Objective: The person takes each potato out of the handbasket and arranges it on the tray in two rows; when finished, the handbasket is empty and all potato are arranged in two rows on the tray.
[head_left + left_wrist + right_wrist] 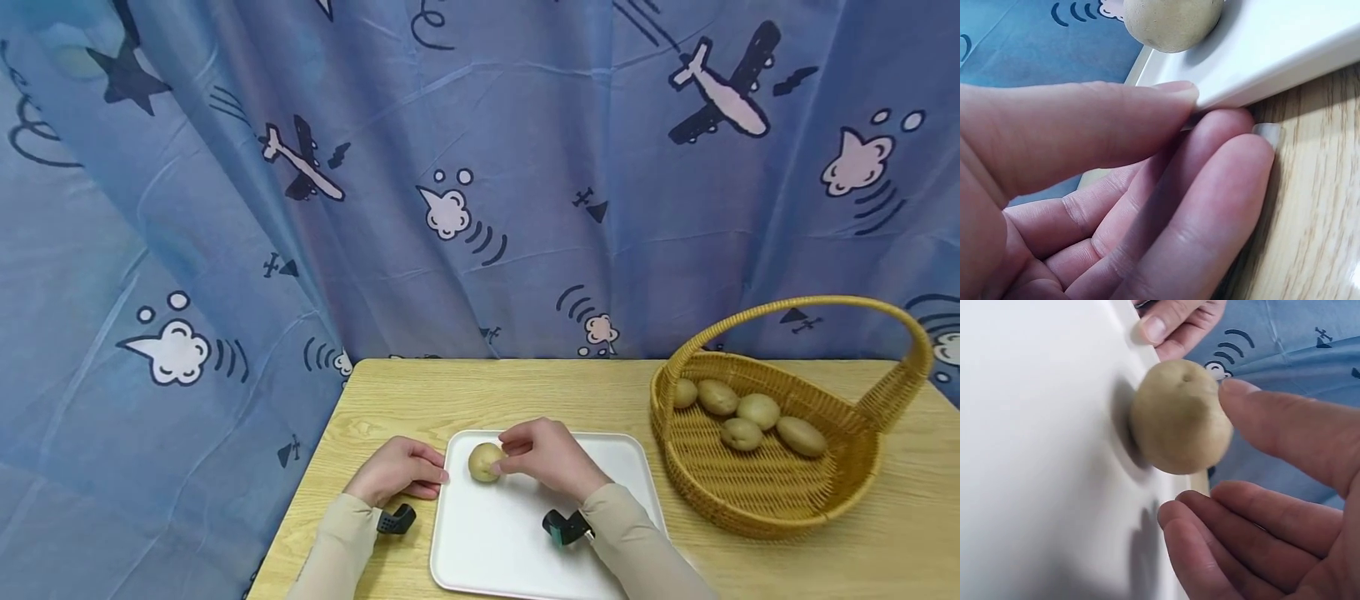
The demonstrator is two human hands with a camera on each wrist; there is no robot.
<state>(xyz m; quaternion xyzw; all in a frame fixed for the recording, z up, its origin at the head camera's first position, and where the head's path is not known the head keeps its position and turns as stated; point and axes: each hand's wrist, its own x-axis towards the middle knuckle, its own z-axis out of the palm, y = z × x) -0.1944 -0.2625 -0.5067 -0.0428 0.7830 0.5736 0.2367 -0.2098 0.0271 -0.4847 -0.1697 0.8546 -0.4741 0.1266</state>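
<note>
A round, pale potato [485,462] sits on the white tray [495,533], near its far left corner. My right hand [549,457] is over the tray beside the potato, fingers spread apart. In the right wrist view the thumb [1272,419] is right at the potato's side, while the other fingers stay apart from it, below. My left hand [401,471] holds the tray's left edge. The left wrist view has its thumb [1116,119] on the rim and the fingertips lower against the tray's side.
A wicker basket [750,492] with a tall handle stands right of the tray and holds several potatoes [757,411]. Both rest on a wooden table [480,392]. A blue patterned curtain [525,208] hangs behind and to the left.
</note>
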